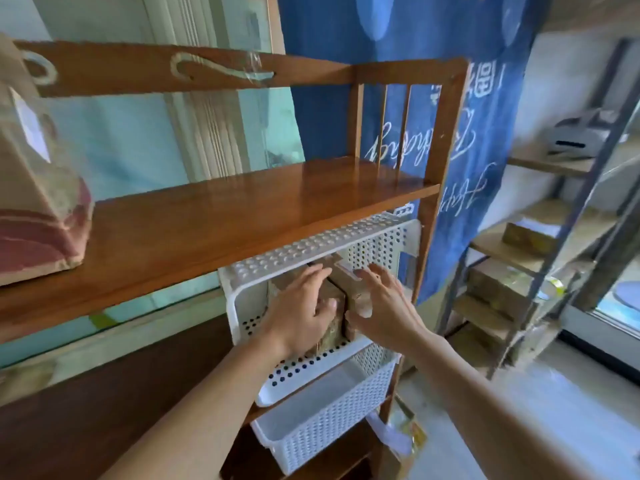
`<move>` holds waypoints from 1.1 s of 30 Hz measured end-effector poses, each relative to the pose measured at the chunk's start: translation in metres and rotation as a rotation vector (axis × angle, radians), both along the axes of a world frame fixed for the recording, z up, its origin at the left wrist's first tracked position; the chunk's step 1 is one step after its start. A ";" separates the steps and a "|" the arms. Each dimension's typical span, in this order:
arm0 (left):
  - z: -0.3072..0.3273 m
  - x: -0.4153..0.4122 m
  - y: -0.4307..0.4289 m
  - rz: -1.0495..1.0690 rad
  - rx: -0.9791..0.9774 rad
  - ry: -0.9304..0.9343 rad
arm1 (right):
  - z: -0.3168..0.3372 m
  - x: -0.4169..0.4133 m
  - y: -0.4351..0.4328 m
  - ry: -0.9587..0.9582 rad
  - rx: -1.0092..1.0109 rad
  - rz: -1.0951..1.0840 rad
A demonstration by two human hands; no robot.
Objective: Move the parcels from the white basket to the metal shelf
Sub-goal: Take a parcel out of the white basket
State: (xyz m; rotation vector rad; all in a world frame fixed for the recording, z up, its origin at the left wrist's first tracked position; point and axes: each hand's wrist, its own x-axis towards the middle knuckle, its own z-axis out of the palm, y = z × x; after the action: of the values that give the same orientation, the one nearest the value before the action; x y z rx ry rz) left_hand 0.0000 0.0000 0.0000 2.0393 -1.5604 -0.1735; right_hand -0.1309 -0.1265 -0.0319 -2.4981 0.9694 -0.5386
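Note:
A white perforated basket (239, 299) lies on its side under the wooden shelf board, its opening toward me. Inside stand two brown cardboard parcels side by side. My left hand (301, 310) wraps over the left parcel (332, 327), thumb on its front face. My right hand (377, 299) rests on the right parcel (349, 278) with fingers spread on top and thumb at its lower front. The metal shelf (568, 216) stands at the right, with several brown parcels on its tiers.
A wooden rack (242, 206) holds the basket; a brown paper bag (38, 188) sits on its board at left. A second white basket (325, 414) sits on the rack's tier below. A blue cloth (433, 98) hangs behind. A grey device (575, 136) is on the metal shelf's top.

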 end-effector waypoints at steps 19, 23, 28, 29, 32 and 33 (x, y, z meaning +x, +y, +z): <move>-0.013 -0.059 0.020 -0.011 -0.151 0.545 | -0.009 -0.104 0.084 -0.429 -0.203 -0.273; -0.005 -0.088 0.084 0.141 -0.241 1.062 | -0.005 -0.121 0.175 -0.460 -0.422 -0.177; 0.012 -0.076 0.207 0.281 -0.377 1.240 | 0.006 -0.134 0.284 -0.547 -0.456 -0.034; 0.015 -0.071 0.234 0.295 -0.386 1.252 | 0.011 -0.133 0.301 -0.542 -0.453 0.002; 0.026 -0.059 0.311 0.363 -0.394 1.327 | 0.028 -0.117 0.348 -0.520 -0.419 0.142; 0.028 -0.053 0.336 0.382 -0.422 1.368 | 0.033 -0.108 0.363 -0.533 -0.389 0.188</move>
State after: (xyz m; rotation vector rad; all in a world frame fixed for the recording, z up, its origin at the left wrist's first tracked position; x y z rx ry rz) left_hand -0.0532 0.3364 0.0284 1.2533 -0.2972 -0.7963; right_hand -0.2387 0.2367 0.0007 -2.5096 0.4498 -1.3469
